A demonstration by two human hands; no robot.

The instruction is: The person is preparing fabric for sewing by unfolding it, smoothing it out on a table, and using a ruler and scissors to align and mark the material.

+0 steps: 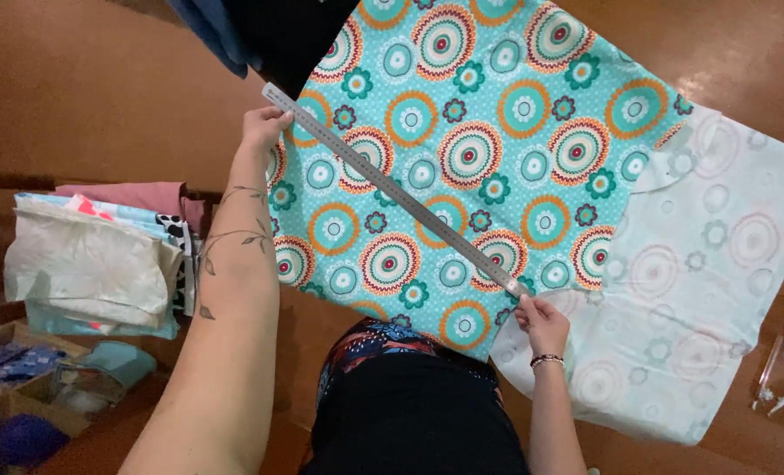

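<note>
Brown table point(102, 88), patterned fabric point(498, 132), fabric stack point(93, 264) leftward.

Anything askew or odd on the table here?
Mostly tidy. The metal ruler lies diagonally across the turquoise floral fabric, left hand at its far end and right hand at its near end. The fabric's right part is flipped over, pale underside up. Nothing looks spilled or torn.

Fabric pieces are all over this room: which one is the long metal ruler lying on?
The turquoise fabric with orange and red circles, spread flat on the brown table. The other fabrics sit folded in a stack to the left, well away from the long metal ruler.
</note>
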